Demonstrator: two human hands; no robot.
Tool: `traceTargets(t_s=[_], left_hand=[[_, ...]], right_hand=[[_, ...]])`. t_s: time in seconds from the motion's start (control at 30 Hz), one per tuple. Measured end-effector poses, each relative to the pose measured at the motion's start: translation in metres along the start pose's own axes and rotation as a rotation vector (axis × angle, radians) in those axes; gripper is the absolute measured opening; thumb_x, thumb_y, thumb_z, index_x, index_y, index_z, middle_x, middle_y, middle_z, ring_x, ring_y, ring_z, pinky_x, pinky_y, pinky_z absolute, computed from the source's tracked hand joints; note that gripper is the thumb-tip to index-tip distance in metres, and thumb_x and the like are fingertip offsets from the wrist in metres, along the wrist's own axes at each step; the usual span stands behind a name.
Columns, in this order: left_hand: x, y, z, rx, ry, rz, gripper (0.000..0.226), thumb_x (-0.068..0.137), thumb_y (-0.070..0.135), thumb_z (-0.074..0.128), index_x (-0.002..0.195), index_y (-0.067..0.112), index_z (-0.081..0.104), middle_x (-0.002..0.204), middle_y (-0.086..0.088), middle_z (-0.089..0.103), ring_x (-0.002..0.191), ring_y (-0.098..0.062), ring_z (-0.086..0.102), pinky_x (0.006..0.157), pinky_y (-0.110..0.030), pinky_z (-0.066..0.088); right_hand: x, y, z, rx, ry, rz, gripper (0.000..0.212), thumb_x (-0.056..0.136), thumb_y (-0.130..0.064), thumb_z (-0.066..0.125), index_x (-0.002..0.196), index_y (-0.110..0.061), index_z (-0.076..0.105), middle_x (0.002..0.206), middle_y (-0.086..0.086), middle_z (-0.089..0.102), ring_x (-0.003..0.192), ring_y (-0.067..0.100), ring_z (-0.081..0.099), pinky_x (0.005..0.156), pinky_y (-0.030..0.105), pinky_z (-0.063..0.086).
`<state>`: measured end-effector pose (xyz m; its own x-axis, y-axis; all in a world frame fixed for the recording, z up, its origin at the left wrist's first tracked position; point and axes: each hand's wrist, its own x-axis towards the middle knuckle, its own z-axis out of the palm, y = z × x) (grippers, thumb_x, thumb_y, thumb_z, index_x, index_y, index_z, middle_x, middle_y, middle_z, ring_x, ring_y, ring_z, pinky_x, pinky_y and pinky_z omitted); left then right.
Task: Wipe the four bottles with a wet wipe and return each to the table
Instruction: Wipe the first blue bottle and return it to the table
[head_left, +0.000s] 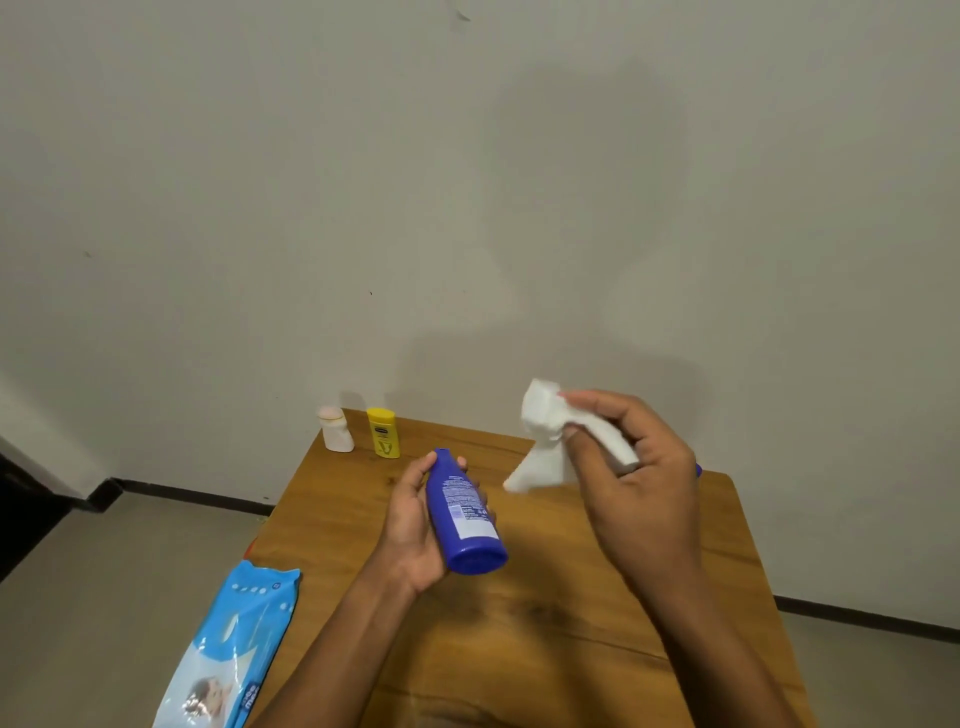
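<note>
Blue bottle (465, 512) in left grip (415, 525) | wipe (545, 431) in right grip (631, 467) | yellow bottle (384, 433), white bottle (335, 428) behind

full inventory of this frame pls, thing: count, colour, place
blue bottle: 1, blue, held above the table in the left hand
wet wipe: 1, white, bunched in the right hand
yellow bottle: 1, yellow, upright at the table's far left corner
white bottle: 1, white, upright left of the yellow bottle
wipes pack: 1, light blue, over the table's near left edge
table: 1, brown wood, against the wall
left hand: 1, grips the blue bottle
right hand: 1, pinches the wet wipe
</note>
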<state>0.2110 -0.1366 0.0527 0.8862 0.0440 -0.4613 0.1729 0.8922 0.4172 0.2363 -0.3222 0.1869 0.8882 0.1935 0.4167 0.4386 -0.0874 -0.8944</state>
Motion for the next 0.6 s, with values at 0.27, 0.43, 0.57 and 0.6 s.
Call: traceTargets(t_s=[0.27,0.43,0.57,0.6], left_hand=[[-0.004,-0.021,0.017,0.158,0.009,-0.054,0.035,0.089,0.043,0.066,0.094,0.009,0.072,0.083,-0.01,0.069,0.068,-0.023,0.067,0.067,-0.034,0.055],[0.0,-0.027,0.017,-0.001,0.082,-0.069,0.049,0.094,0.047,0.051,0.071,0.008,0.07,0.057,-0.002,0.061,0.048,-0.012,0.062,0.062,-0.026,0.047],[0.005,-0.017,0.012,-0.064,0.089,-0.046,0.044,0.083,0.051,0.068,0.088,0.007,0.071,0.075,-0.009,0.065,0.059,-0.023,0.064,0.057,-0.032,0.056],[0.004,-0.016,0.013,-0.071,0.077,-0.029,0.044,0.083,0.05,0.068,0.093,0.007,0.069,0.077,-0.009,0.066,0.06,-0.023,0.064,0.057,-0.033,0.057]], right_hand=[[-0.016,0.026,0.026,-0.173,-0.254,-0.065,0.036,0.092,-0.021,0.058,0.128,-0.017,0.063,0.133,-0.007,0.061,0.123,0.001,0.055,0.101,0.022,0.047],[-0.089,0.064,0.062,-0.68,-0.511,-0.271,0.045,0.099,-0.021,0.03,0.132,-0.003,0.055,0.139,0.011,0.055,0.135,0.025,0.042,0.113,0.034,0.029],[-0.103,0.073,0.044,-0.649,-0.561,-0.31,0.05,0.105,-0.028,0.024,0.131,0.0,0.056,0.141,0.012,0.054,0.137,0.025,0.041,0.109,0.038,0.041],[-0.101,0.072,0.04,-0.634,-0.565,-0.319,0.047,0.105,-0.028,0.027,0.132,-0.001,0.055,0.142,0.01,0.053,0.138,0.024,0.041,0.107,0.036,0.042]])
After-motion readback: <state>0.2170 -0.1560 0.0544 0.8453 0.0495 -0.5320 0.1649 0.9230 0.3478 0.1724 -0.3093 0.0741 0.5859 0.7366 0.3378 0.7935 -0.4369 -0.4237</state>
